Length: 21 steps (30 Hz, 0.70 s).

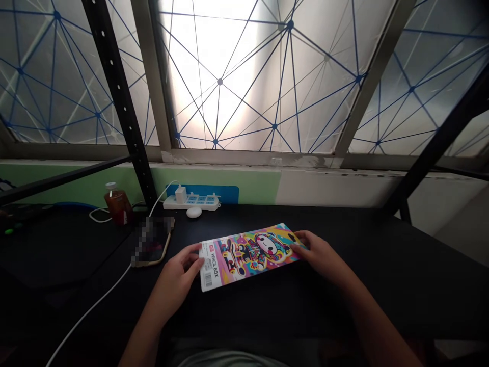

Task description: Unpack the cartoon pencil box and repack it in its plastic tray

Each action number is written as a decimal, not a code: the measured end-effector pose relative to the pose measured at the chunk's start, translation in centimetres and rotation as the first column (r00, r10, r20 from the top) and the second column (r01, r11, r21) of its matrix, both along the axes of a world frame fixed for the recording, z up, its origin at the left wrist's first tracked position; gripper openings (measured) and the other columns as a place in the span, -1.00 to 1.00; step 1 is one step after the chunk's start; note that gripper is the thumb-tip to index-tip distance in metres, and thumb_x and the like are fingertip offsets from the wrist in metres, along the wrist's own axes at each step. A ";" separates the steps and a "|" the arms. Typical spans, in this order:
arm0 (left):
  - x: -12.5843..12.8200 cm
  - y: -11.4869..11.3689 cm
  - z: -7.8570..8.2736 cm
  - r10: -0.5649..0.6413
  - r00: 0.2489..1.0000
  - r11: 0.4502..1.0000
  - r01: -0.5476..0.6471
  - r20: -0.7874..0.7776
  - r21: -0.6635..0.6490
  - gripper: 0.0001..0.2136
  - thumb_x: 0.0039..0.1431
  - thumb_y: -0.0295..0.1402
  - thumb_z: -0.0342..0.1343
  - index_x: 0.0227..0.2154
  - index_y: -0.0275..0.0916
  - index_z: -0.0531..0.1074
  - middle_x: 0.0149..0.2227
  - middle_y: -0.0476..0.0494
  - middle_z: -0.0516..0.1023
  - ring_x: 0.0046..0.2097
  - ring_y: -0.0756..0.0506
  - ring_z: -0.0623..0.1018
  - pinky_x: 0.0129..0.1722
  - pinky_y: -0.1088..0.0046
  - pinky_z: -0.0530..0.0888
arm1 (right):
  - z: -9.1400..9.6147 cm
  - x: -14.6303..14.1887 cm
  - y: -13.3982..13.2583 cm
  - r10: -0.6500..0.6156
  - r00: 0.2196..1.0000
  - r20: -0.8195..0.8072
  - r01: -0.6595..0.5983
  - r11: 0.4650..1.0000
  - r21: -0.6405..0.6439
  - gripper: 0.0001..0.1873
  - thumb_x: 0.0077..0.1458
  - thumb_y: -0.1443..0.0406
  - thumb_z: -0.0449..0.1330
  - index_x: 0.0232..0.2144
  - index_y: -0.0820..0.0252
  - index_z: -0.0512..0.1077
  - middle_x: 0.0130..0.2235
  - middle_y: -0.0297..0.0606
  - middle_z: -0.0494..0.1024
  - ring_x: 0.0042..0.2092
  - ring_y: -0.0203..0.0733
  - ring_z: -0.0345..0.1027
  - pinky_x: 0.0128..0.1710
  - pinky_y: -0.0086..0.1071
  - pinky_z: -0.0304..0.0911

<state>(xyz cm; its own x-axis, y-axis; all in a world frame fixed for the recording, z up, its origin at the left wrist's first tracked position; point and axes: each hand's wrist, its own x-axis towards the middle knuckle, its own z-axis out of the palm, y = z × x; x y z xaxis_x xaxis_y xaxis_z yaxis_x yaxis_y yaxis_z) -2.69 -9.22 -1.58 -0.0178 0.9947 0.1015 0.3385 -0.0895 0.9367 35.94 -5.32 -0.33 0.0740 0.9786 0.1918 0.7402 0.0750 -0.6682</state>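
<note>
A colourful pencil box (249, 255) with a cartoon print and a white label end lies flat on the black table (382, 275) in front of me. My left hand (178, 278) grips its left, labelled end with curled fingers. At the box's right end, my right hand (319, 255) holds the edge, thumb on top.
A phone (152, 247) on a white cable (91, 306) lies left of the box. At the back by the wall are a white power strip (191, 202), a small white oval thing (194, 212) and a bottle of brown liquid (117, 204). Black rack posts (122, 102) rise left and right.
</note>
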 end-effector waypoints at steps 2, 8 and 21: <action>-0.1 0.3 0.4 0.061 0.997 0.995 -0.058 -0.038 0.079 -0.34 0.22 -0.03 0.14 0.30 -0.26 0.26 -0.18 -0.16 0.68 -0.07 -0.27 0.67 -0.07 0.23 0.56 | 0.4 0.2 0.1 0.047 0.996 -0.080 -0.045 0.998 0.033 -0.54 0.08 -0.02 0.25 -0.11 0.17 0.49 -0.18 -0.06 0.67 -0.16 0.05 0.59 -0.16 -0.18 0.49; -0.6 1.0 0.3 0.141 0.961 0.960 -0.073 -0.237 0.272 -0.69 0.12 -0.32 0.09 -0.11 -0.14 0.63 -0.07 -0.24 0.64 0.01 -0.33 0.59 0.10 0.10 0.46 | -0.1 -0.9 -1.1 0.149 0.984 -0.095 -0.142 0.987 0.078 -0.78 0.01 0.13 0.28 -0.41 0.12 0.39 -0.26 -0.20 0.65 -0.18 0.00 0.56 -0.19 -0.26 0.41; -2.2 0.5 -0.2 -0.016 0.908 0.999 0.029 -0.418 0.026 -0.46 0.32 0.07 -0.01 0.17 -0.13 0.55 0.11 -0.24 0.64 0.14 -0.39 0.60 0.11 0.09 0.50 | 1.0 0.6 -3.6 0.390 0.905 0.167 -0.336 0.899 -0.281 -0.11 -0.02 -0.10 0.41 0.33 -0.12 0.34 0.42 -0.25 0.25 0.39 0.27 0.13 0.30 0.00 0.17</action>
